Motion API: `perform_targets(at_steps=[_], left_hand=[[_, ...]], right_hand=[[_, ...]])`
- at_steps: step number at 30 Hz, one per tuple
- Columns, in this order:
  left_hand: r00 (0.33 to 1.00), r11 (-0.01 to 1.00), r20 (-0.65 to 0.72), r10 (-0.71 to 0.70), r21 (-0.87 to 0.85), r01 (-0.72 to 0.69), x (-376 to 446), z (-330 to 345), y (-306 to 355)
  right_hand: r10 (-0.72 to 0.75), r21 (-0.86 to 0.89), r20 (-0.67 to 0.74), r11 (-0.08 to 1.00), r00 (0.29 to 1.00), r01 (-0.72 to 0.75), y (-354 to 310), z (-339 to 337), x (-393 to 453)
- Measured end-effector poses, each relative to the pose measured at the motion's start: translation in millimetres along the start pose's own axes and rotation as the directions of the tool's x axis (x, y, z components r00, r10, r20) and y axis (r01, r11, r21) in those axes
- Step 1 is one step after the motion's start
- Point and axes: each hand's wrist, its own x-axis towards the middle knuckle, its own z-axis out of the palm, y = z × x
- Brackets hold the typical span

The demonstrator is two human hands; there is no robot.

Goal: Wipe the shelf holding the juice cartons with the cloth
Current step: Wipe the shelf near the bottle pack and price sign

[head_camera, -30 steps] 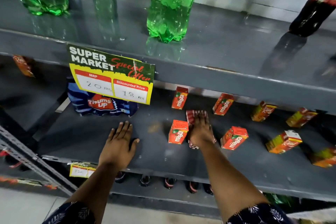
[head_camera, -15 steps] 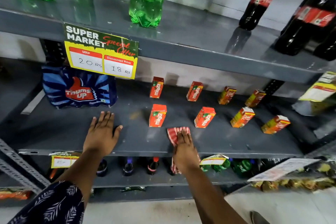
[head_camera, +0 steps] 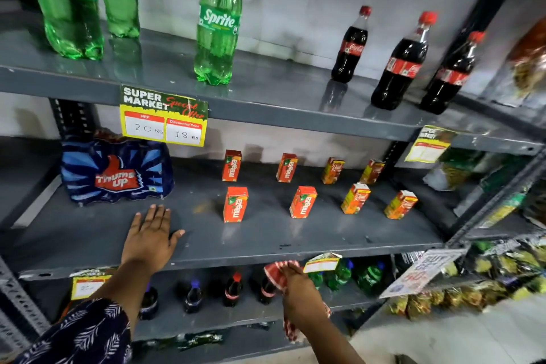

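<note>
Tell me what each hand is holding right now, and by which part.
The right hand grips the red-and-white cloth around its middle. The left hand holds nothing, resting flat on the shelf.

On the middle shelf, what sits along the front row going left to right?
Left hand → Maaza carton → second Maaza carton → Real juice carton → second Real juice carton.

Bare shelf (head_camera: 266, 241) front strip; juice cartons (head_camera: 235, 204) behind, Thums Up pack (head_camera: 116, 171) far left.
</note>
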Motion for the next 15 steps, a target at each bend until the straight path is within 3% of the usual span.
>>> perform_targets(at_steps=[7, 12, 15], left_hand=[[0.996, 0.995, 0.015, -0.082, -0.055, 0.083, -15.0, -11.0, -28.6], [0.999, 0.988, 0.0, -0.053, -0.147, 0.053, -6.7, -16.3, -45.7], [0.999, 0.988, 0.002, -0.043, -0.146, 0.042, 3.0, -13.7, -59.7]], right_hand=[[-0.268, 0.068, 0.036, 0.962, 0.963, 0.265, -79.2, -11.9, 3.0], [-0.294, 0.21, 0.009, 0.935, 0.956, 0.286, -157.6, -14.5, 32.2], [-0.291, 0.207, -0.048, 0.933, 0.956, 0.294, -199.6, -18.5, 56.9]])
